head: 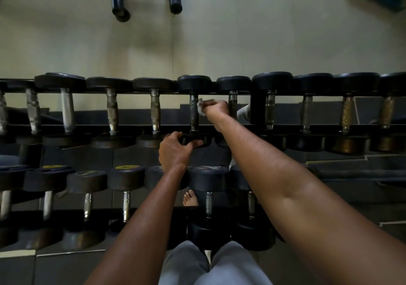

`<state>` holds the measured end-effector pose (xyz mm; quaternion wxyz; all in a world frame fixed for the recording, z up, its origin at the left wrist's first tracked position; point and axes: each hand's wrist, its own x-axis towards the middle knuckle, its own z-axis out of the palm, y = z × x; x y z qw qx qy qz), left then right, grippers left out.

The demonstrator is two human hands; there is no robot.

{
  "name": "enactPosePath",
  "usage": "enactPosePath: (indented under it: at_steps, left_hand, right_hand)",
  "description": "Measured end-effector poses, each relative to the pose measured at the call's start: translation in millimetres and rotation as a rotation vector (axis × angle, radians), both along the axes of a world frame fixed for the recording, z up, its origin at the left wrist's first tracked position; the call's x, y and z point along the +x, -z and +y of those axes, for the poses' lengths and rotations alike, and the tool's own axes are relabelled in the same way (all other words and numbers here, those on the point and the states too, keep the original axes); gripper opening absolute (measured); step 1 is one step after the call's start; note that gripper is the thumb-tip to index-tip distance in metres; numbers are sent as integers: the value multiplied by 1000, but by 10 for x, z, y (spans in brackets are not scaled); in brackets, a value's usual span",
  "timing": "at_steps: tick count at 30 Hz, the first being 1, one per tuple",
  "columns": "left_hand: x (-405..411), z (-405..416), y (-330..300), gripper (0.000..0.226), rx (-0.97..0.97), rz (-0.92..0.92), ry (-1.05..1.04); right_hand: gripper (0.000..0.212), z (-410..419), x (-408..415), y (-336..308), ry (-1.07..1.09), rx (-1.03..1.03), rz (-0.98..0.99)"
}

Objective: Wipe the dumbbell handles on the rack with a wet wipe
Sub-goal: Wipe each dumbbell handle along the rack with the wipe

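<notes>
Grey-trousered knees sat below as the left hand gripped the dumbbell's near head and the right hand pinched a wet wipe against its handle; stroking along came next.

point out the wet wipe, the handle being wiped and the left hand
wet wipe (200,108), head view, white crumpled middle
handle (193,117), head view, metal shaft
left hand (175,150), head view, back of hand

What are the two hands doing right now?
Left hand: grips the near end of a dumbbell on the top shelf.
Right hand: pinches a white wipe against that dumbbell's handle.
</notes>
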<state>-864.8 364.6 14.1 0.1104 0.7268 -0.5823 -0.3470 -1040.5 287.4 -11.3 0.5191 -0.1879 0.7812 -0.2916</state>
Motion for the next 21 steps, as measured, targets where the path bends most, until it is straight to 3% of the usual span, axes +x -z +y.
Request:
enactPosePath:
  at_steps: [4,9,15,19,21]
  left_hand:
    - [12,34,12,58,-8,32,-31]
    - [36,42,-39,67,4,33,-38]
    - [71,78,-61,74,-31,7,-18]
    - [70,119,-67,74,-60,-47,1]
    - [44,164,-81,69,-58,-101,-8]
  right_hand:
    - [15,-218,64,-28,219,-41,10]
    - [10,-98,134,-164,115,-100,203]
    - [17,-73,234,-353,-570,-420,856]
    - [22,-220,217,-446,-997,-384,1162]
    - [30,-233,160,-477,-1089,-362,1232]
